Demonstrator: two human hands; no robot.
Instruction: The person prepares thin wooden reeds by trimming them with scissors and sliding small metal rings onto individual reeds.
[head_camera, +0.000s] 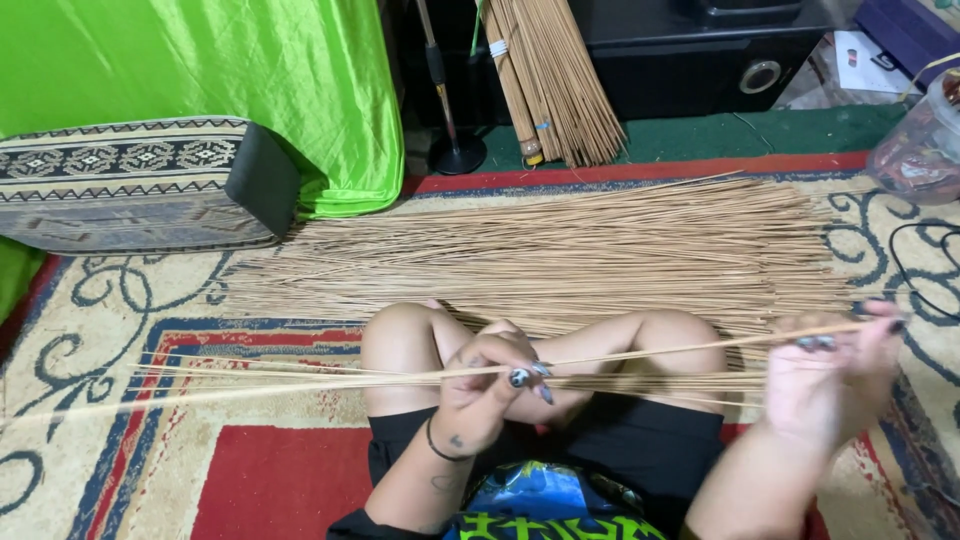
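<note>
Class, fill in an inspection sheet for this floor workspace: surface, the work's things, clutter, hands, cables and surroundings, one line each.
Surface: patterned carpet in red, cream and blue; the person sits on it cross-legged.
Work's things: one thin stick stretched between both hands; a few loose sticks across the lap; a wide pile of sticks spread ahead of the knees.
Clutter: clear plastic tub at the right edge.
Hands: left hand pinches the thin stick with its fingers; right hand holds the stick's other end.
Cables: black cable looping on the carpet at right.
Surroundings: patterned cushion, green cloth, tied stick bundle, black stand, black speaker cabinet.
</note>
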